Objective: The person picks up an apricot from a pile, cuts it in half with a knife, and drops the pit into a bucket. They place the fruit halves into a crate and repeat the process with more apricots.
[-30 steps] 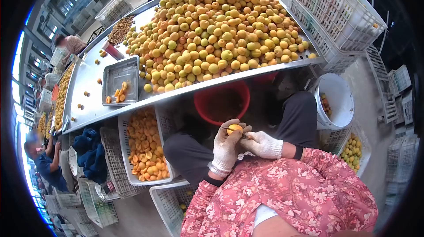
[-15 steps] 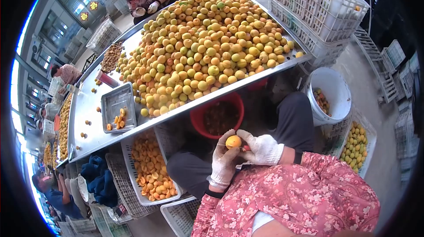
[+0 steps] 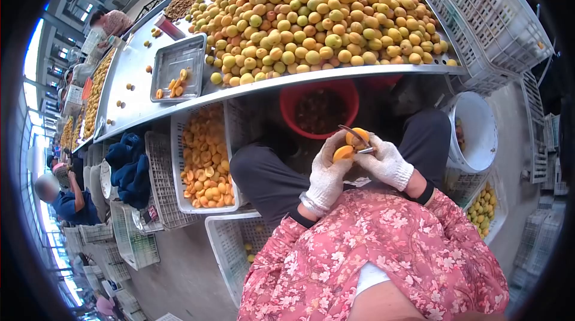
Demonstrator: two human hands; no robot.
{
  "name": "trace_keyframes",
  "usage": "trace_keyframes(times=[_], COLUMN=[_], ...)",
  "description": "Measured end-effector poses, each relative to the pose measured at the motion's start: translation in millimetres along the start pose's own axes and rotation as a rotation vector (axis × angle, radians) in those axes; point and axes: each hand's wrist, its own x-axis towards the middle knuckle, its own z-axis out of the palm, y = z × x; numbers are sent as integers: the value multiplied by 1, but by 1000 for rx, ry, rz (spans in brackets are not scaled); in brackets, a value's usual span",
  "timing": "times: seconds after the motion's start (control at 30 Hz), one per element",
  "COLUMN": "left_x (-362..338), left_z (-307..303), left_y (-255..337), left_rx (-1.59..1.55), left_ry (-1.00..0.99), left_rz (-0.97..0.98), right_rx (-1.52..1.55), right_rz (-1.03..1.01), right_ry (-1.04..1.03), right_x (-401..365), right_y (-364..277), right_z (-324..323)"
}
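an apricot [image 3: 344, 153], split open, is gripped in the gloved left hand [image 3: 326, 180] above the lap. a small knife [image 3: 357, 136] is clasped in the gloved right hand [image 3: 386, 164], its blade laid against the fruit. just beyond the hands a red basin [image 3: 289, 105] is set under a long steel table [image 3: 135, 99]. above the hands the tabletop is heaped with a pile of apricots [image 3: 323, 15]. up and to their left a metal tray [image 3: 179, 60] holding a few pieces is laid. left of the left hand a white crate [image 3: 174, 156] is filled with halved fruit. right of the right hand a white bucket [image 3: 479, 123] is stood, with stacked crates [image 3: 491, 21] beyond it. far to the left, a co-worker [image 3: 66, 201] is seated among more tables in the hall.
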Motion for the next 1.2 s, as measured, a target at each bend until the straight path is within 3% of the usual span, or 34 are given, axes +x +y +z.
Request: trace_keyframes(times=[0.17,0.33,0.43,0.47,0.6,0.63,0.67,0.8,0.93,1.03,1.2], left_x=[1,-2,-3,-4,-6,-7,-9,-13,-12,-9,-12], left_z=[-4,-17,-17,-17,-13,-12,-11,-12,-14,-16,-9], left_y=[20,17,11,10,7,10,14,14,13,10,19], left_rx=[-293,-210,-182,-163,-117,-123,-204,-331,-202,-482,-206], left_ry=[-36,-66,-17,-10,-2,0,-14,20,-4,27,29], left_rz=[-137,-163,-178,-153,-42,-41,-100,-199,-183,-271,-163], right_rx=[57,157,139,197,149,286,424,428,468,472,516], right_rz=[-32,154,357,251,320,298,275,267,305,330,364], right_ry=[-32,-287,-153,-114,-113,-107,-101,-113,-116,-99,-43], right_x=[3,11,14,16,22,23,23,22,20,22,25], right_y=[-4,-21,-51,-47,-52,-42,-35,-30,-30,-26,-28], right_z=[3,-4,-4,0,3,5,7,13,13,17,16])
